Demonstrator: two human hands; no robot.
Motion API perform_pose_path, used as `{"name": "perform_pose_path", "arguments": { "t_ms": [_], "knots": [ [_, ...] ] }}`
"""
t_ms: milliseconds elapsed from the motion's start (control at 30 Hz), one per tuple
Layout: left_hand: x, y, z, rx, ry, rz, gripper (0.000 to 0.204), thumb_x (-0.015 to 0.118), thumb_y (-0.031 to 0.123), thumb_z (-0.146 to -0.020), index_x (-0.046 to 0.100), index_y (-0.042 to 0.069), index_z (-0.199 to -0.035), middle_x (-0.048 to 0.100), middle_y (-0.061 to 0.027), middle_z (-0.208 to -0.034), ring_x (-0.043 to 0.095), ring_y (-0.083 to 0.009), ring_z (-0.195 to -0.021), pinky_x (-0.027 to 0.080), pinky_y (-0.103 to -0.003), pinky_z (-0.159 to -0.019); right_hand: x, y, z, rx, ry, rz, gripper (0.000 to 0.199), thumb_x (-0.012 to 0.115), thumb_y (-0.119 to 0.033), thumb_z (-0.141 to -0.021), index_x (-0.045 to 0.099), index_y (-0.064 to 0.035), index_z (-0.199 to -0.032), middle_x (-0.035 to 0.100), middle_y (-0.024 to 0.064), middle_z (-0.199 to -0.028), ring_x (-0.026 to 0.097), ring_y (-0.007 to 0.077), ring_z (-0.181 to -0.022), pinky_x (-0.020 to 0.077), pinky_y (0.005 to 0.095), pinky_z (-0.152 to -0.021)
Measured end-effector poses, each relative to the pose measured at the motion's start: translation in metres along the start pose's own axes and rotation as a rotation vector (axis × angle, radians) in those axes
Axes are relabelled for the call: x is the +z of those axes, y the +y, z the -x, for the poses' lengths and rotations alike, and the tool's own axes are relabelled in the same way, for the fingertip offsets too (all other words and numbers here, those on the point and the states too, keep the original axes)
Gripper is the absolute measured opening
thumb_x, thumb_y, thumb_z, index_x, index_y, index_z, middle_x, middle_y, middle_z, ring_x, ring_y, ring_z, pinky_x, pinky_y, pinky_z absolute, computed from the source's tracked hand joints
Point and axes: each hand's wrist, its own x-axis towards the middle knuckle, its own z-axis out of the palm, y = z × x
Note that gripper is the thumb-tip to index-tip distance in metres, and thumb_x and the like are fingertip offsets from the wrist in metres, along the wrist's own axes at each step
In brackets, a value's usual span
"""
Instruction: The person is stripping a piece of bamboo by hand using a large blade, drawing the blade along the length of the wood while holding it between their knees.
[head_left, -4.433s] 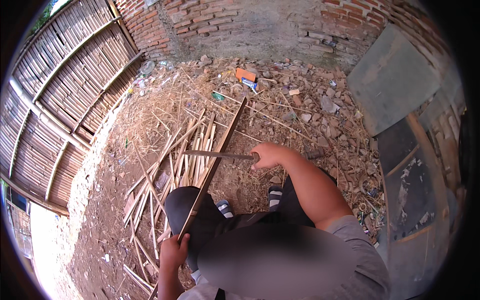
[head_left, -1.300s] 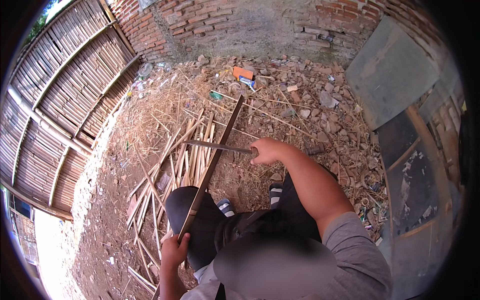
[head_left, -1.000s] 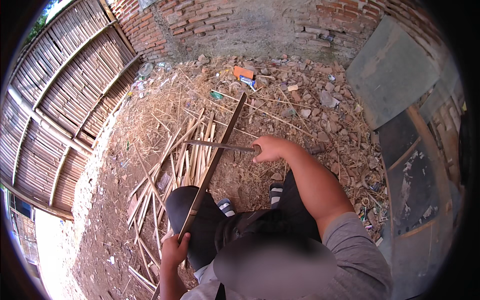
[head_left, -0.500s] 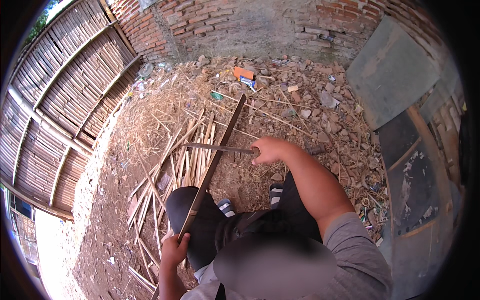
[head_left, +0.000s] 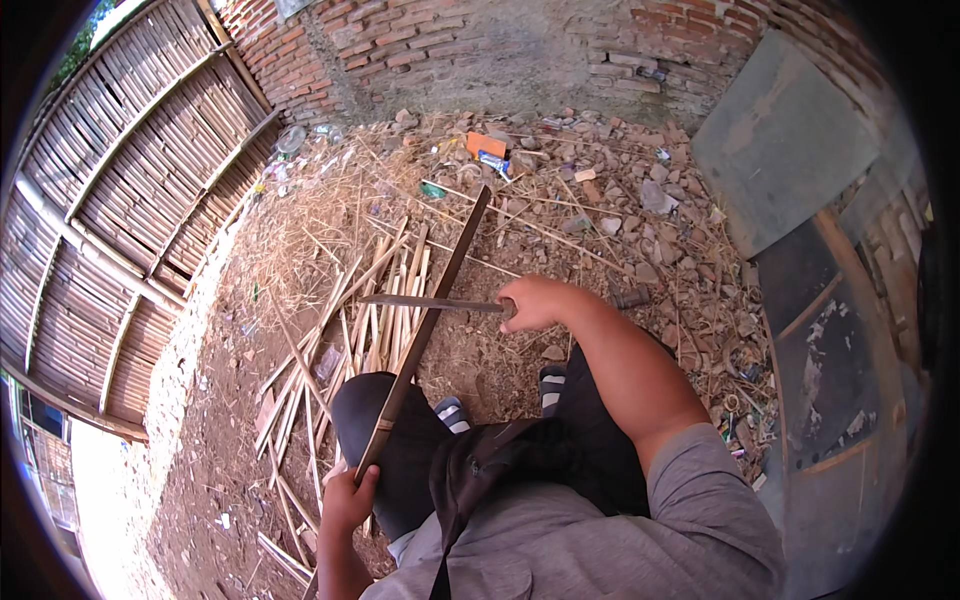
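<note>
Left hand [head_left: 350, 500] gripped strip [head_left: 409, 362], its near end cut off; right hand [head_left: 538, 302] gripped knife [head_left: 472, 305], its handle mostly hidden.

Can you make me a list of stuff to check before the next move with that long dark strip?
1. Right hand gripping the knife-like tool: ok.
2. Left hand gripping the dark strip: ok.
3. Left hand away from where tool and strip cross: ok, it is much lower down the strip.
4. Hands covered: not ok, both are bare.
5. Strip pressed firmly against the left knee: cannot tell.
6. Which way the tool's sharp edge faces: cannot tell.
</note>
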Motion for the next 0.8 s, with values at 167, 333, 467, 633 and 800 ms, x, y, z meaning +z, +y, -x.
{"name": "perform_pose_path", "arguments": {
  "t_ms": [167,333,467,633,800],
  "knots": [
    [0.0,0.0,0.001,-0.001,0.008,0.012,0.054,0.059,0.047,-0.097,0.065,-0.004,-0.079,0.06,-0.0173,-0.062,0.062,-0.024,-0.062,0.046,-0.043,-0.061,-0.005,0.002,0.004,-0.001,0.005,-0.04,0.051,0.08,-0.04,-0.077,0.069,-0.0067,-0.113,0.069,0.0152,-0.101,0.067,0.0309,-0.093,0.0512,0.043,-0.078],
    [-0.001,0.0,0.0,-0.004,0.006,0.002,0.055,0.06,0.048,-0.096,0.065,-0.004,-0.079,0.06,-0.0185,-0.062,0.063,-0.0266,-0.062,0.046,-0.043,-0.061,-0.008,0.001,0.004,-0.009,-0.022,-0.017,0.049,0.079,-0.041,-0.077,0.069,-0.0063,-0.11,0.069,0.015,-0.097,0.066,0.0313,-0.091,0.0507,0.0437,-0.077],
    [-0.001,0.0,0.0,0.001,0.006,0.005,0.056,0.06,0.048,-0.097,0.065,-0.004,-0.08,0.06,-0.0187,-0.062,0.063,-0.0267,-0.062,0.046,-0.043,-0.061,-0.006,-0.002,0.003,-0.024,-0.021,0.008,0.044,0.079,-0.04,-0.077,0.068,-0.0058,-0.102,0.068,0.0149,-0.091,0.066,0.0324,-0.088,0.0501,0.0437,-0.074],
    [-0.001,-0.002,0.0,-0.017,-0.009,-0.018,0.053,0.06,0.046,-0.097,0.066,-0.004,-0.081,0.062,-0.0189,-0.065,0.064,-0.0259,-0.065,0.047,-0.043,-0.063,-0.003,-0.001,0.002,-0.07,0.001,0.009,0.041,0.08,-0.04,-0.076,0.068,-0.0065,-0.097,0.068,0.0145,-0.086,0.066,0.0327,-0.084,0.0493,0.0438,-0.072],
    [-0.001,-0.001,-0.001,-0.022,-0.016,-0.009,0.052,0.06,0.045,-0.097,0.065,-0.004,-0.081,0.063,-0.0186,-0.066,0.064,-0.0257,-0.065,0.047,-0.043,-0.064,0.0,0.002,0.001,-0.076,0.021,-0.021,0.04,0.08,-0.039,-0.076,0.068,-0.0067,-0.095,0.067,0.0134,-0.082,0.066,0.032,-0.081,0.0488,0.0443,-0.07]
  ]
}}
